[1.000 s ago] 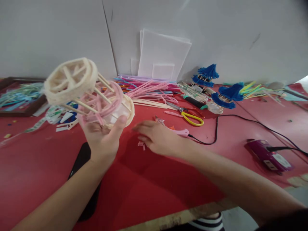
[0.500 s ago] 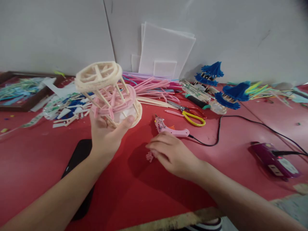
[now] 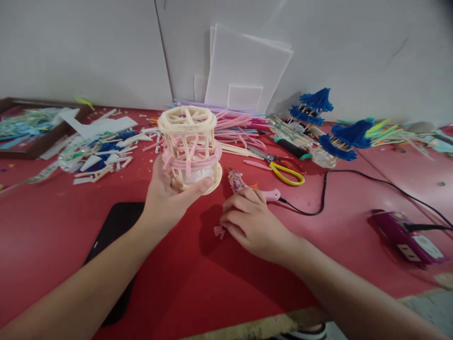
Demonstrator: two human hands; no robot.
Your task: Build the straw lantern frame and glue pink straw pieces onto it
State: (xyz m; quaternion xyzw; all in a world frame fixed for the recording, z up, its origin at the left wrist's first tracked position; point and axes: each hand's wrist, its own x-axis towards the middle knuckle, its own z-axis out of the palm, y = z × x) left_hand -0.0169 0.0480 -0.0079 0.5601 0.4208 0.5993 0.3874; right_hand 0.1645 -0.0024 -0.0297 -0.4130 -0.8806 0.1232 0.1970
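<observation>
My left hand point(image 3: 173, 191) is wrapped round the lower part of a small round tower frame point(image 3: 189, 125) and holds it up over the table. Cream sticks join its spoked cream top ring to a pink middle ring and a cream base, with something white inside the base. Low over the red table, my right hand point(image 3: 253, 222) has its fingers curled and closed. Small pink stick pieces point(image 3: 219, 231) show at its fingertips; what is inside the fingers is hidden. Just behind that hand lies a pink glue gun point(image 3: 272, 195), its grip partly covered.
Scissors with a yellow handle point(image 3: 288, 177), pink sticks point(image 3: 233, 137) and blue-roofed models point(image 3: 350, 134) lie behind. A black phone point(image 3: 113, 236) is under my left forearm. A purple power strip point(image 3: 406, 236) sits right, with a cable across the table. Cut scraps point(image 3: 106, 158) lie left.
My left hand has moved the tower frame right and slightly down, and the frame is now more upright. My right hand has shifted slightly and covers more of the glue gun's grip.
</observation>
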